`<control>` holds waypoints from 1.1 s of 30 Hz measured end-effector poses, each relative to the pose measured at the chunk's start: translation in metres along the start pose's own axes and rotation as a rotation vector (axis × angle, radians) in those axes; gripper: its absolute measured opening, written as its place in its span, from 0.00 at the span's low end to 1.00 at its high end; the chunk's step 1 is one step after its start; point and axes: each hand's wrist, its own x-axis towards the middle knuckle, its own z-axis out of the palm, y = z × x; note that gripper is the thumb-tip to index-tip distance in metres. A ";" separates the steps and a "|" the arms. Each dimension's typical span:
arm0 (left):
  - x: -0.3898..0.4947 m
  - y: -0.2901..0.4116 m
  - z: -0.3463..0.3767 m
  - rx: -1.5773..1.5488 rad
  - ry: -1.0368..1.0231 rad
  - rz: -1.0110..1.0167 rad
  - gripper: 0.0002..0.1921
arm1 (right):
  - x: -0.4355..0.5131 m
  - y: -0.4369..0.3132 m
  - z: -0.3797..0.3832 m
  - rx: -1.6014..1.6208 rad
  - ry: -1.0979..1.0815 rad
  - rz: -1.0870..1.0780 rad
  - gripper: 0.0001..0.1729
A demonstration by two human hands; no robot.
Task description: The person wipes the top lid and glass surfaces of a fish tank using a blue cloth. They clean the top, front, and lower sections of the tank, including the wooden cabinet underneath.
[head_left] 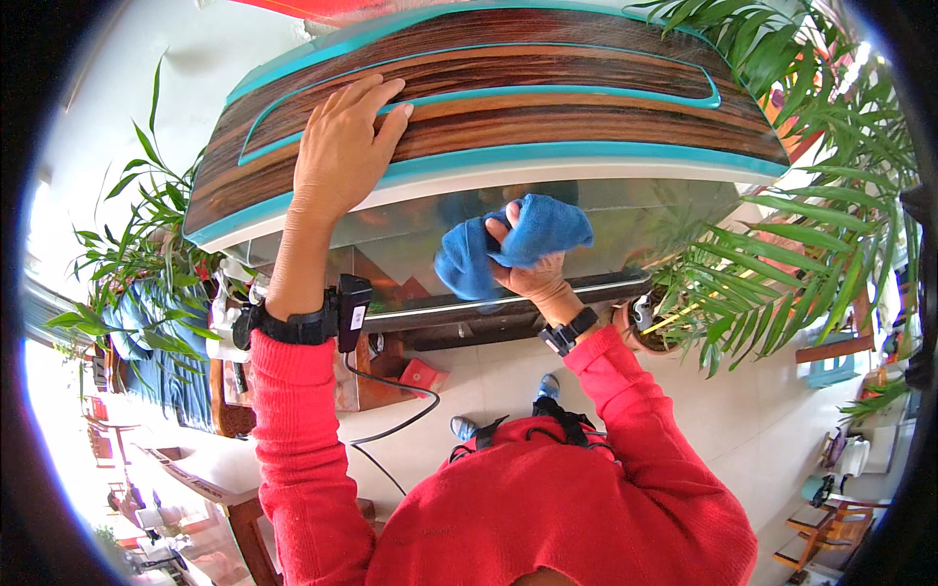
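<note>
My left hand (344,143) rests flat on the wood-grain lid (557,121) of what looks like a large aquarium, its fingers spread across the turquoise trim. Below the lid's white rim is the tank's glass front (645,220), which shows reflections. In front of that glass, my right hand (538,275) grips a crumpled blue cloth (546,231). Part of the cloth hangs to the left of the fingers. Whether it touches the glass I cannot tell.
Leafy palm fronds (791,249) crowd the right side, above a plant pot (652,329). Another plant (165,190) grows at the left. A black cable (432,403) hangs from my left wrist device (354,311). A red box (423,376) lies low by the tank, near the tiled floor (498,373).
</note>
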 end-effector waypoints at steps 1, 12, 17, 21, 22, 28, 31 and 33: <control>0.000 0.000 0.000 -0.007 -0.002 0.002 0.22 | 0.001 0.008 -0.007 0.119 0.035 0.017 0.36; -0.003 -0.008 0.009 -0.003 0.087 0.031 0.22 | -0.049 0.131 -0.047 0.039 0.380 0.573 0.32; -0.004 -0.004 0.006 -0.053 0.192 0.045 0.18 | -0.055 0.128 -0.037 -0.106 0.273 0.548 0.23; -0.015 0.002 -0.011 -0.354 0.103 -0.046 0.15 | -0.030 0.087 -0.037 0.042 0.195 0.370 0.24; -0.021 0.001 -0.019 -0.576 0.100 -0.019 0.16 | -0.023 0.078 -0.037 0.039 0.183 0.371 0.26; -0.121 -0.015 -0.057 -1.060 -0.020 -0.049 0.12 | 0.000 0.037 -0.027 -0.158 0.059 -0.059 0.33; -0.185 -0.031 -0.053 -1.128 -0.141 -0.297 0.12 | 0.004 0.016 -0.012 -0.189 -0.120 -0.209 0.32; -0.229 -0.047 -0.042 -1.013 -0.303 -0.416 0.14 | 0.006 0.000 -0.002 -0.225 -0.181 -0.440 0.32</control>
